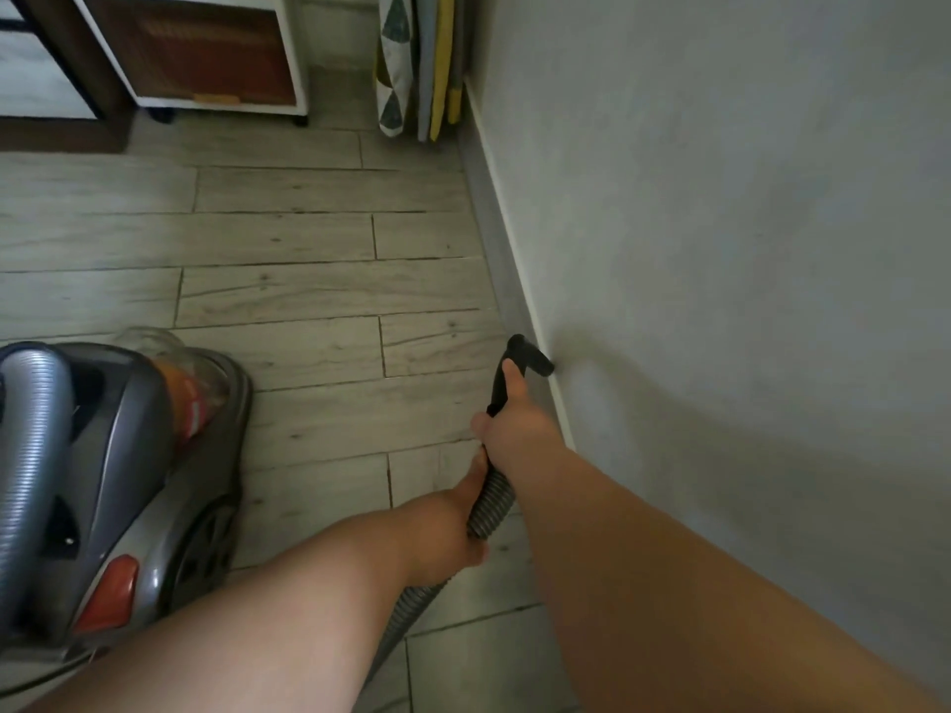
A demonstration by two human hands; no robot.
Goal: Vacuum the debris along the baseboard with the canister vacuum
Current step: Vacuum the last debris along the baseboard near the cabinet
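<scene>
The right hand point(514, 427) is closed round the black nozzle point(527, 355) of the vacuum, with the thumb lying along the top of the tube, and the left hand point(447, 527) is just behind it, with the fingers curled round the grey ribbed hose point(491, 506). Both bare forearms come in from the lower edge of the head view, the left one crossing toward the right. The nozzle points away from the person, and its bent end touches the baseboard point(507, 280) at the white upper edge, where it meets the grey wall point(720, 249). The baseboard runs along the foot of the wall from the hands to the far corner. From the left hand the hose goes down and under the left forearm, where it is hidden. The grey canister vacuum point(128, 481) stands on the floor point(283, 290) to the left of the hands, near them but apart; it has a dark wheel, an orange part at the back, a clear dust container at the front, and a thick ribbed hose on the top. The floor has pale wood-look planks. At the far end a white-framed cabinet point(206, 54) stands on small wheels, and some flat folded things point(411, 69), one with a triangle pattern and one yellow, lean upright in the corner beside the wall.
</scene>
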